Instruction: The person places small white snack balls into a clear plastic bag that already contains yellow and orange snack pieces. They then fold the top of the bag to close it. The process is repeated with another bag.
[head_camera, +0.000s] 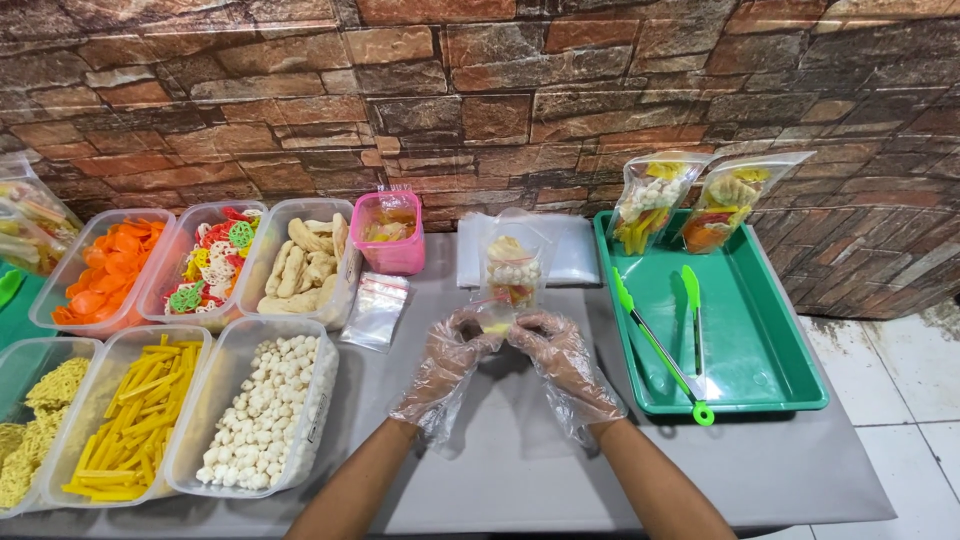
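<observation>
Six clear tubs line the left of the grey table (520, 470): orange chips (105, 268), coloured wheels (208, 265), pale peanut shapes (305, 265), then yellow noodles (35, 430), yellow sticks (135, 420) and white balls (265, 410). A pink tub (390, 232) stands behind, with flat bags (377, 310) beside it. On the right, a green tray (745, 330) holds green tongs (660, 345) and two filled bags (690, 200). At the middle, both gloved hands, left hand (445, 365) and right hand (565, 360), pinch the bottom of a small upright bag (512, 270) of mixed snacks, fingers curled around it.
</observation>
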